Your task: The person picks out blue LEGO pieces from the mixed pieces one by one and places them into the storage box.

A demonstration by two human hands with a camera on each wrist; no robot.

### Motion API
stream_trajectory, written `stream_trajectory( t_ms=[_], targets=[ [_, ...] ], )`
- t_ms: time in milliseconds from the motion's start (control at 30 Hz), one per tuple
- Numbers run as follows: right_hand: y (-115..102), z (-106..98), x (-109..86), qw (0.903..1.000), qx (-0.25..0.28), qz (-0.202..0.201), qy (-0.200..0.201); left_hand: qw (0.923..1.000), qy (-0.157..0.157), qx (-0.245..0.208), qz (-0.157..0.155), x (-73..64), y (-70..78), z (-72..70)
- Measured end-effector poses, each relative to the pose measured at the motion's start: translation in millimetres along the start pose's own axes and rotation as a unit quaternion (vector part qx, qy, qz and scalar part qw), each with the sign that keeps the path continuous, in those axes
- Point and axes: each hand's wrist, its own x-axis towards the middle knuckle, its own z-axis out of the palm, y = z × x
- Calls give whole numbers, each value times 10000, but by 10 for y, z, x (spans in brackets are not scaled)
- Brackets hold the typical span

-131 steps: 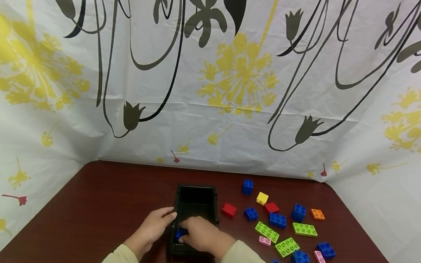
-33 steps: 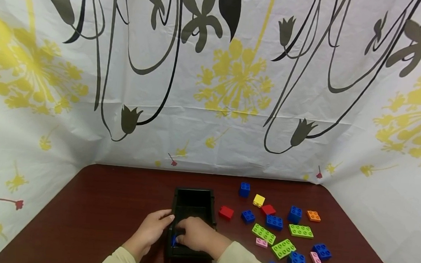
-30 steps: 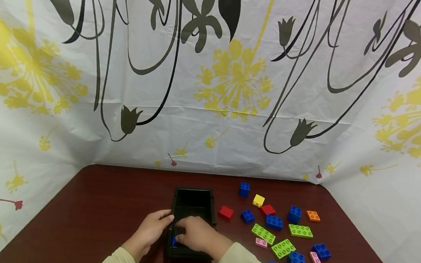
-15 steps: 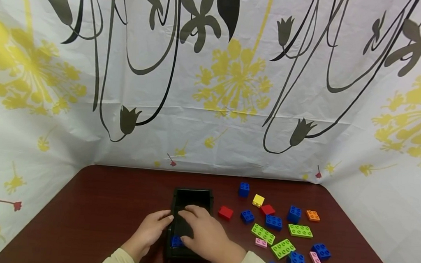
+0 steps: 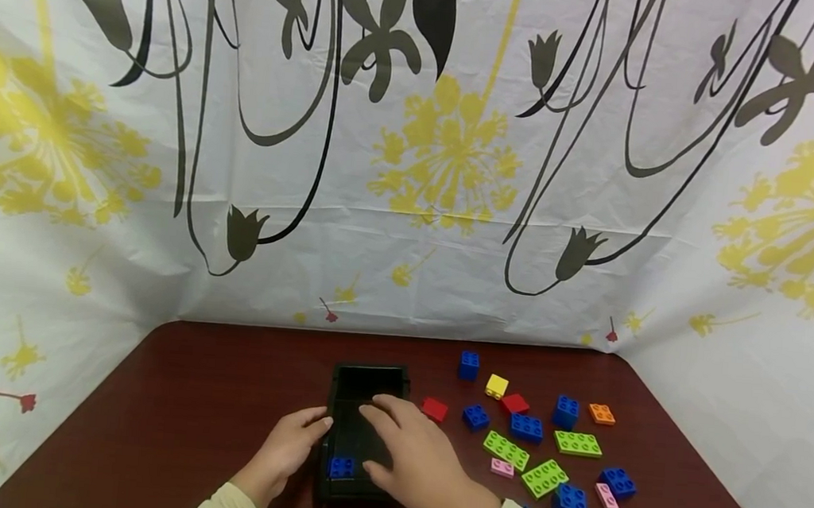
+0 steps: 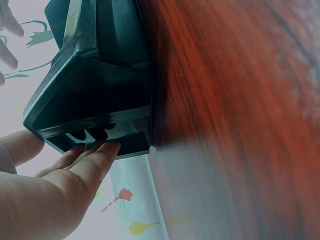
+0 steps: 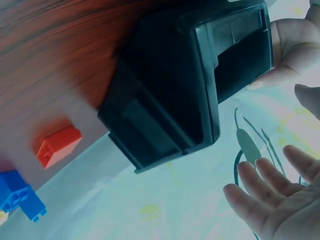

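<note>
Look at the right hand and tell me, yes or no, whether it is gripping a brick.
No, the right hand has its palm and fingers bare, and the blue brick lies apart from it in the black bin.

"Item one?"
"Bin [image 5: 351,433]: black, oblong, open-topped, with sheen on the walls. Stands upright on the table [image 5: 237,400], one narrow end toward the table's back edge."
"Item two?"
"Brick [image 5: 341,466]: blue, studs uppermost."
"Location?"
"Inside the bin, at the front left corner, viewed from the table's front."
"Touching the walls?"
"Cannot tell from here."
</note>
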Motion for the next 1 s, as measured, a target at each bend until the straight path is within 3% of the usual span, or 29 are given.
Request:
stream_trajectory(
  t_ms=[533, 1000],
  targets=[
    [177, -84, -257, 9994, -73, 105, 321, 10000, -72, -30, -17, 0, -8, -3],
    [324, -161, -444, 9982, 134, 553, 201, 10000, -40, -45, -65, 5, -5, 6]
  ],
)
